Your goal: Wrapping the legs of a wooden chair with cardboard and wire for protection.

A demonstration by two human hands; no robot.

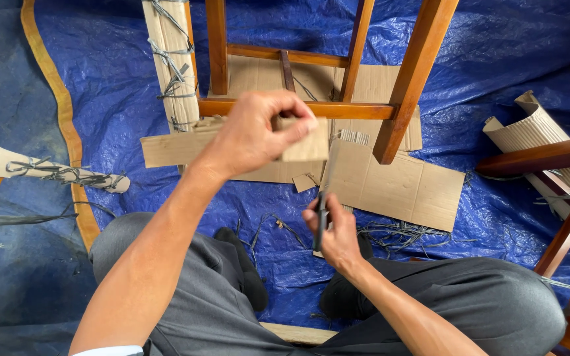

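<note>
My left hand [258, 132] is raised in front of me and grips a strip of brown cardboard [308, 146] by its end. Lower down, my right hand [334, 231] is closed around a thin dark-handled knife [322, 217], blade pointing up toward the cardboard strip. Just beyond my hands stands a wooden chair frame [298, 109] with reddish-brown legs and rails. One leg of it [173, 59] is wrapped in cardboard tied with grey string.
Flat cardboard sheets [397, 188] lie on the blue tarp [113, 86] under the chair. Cut grey strings [397, 234] litter the tarp. A roll of corrugated cardboard [536, 128] and another wooden frame [549, 158] stand at right; a wrapped leg [47, 168] at left.
</note>
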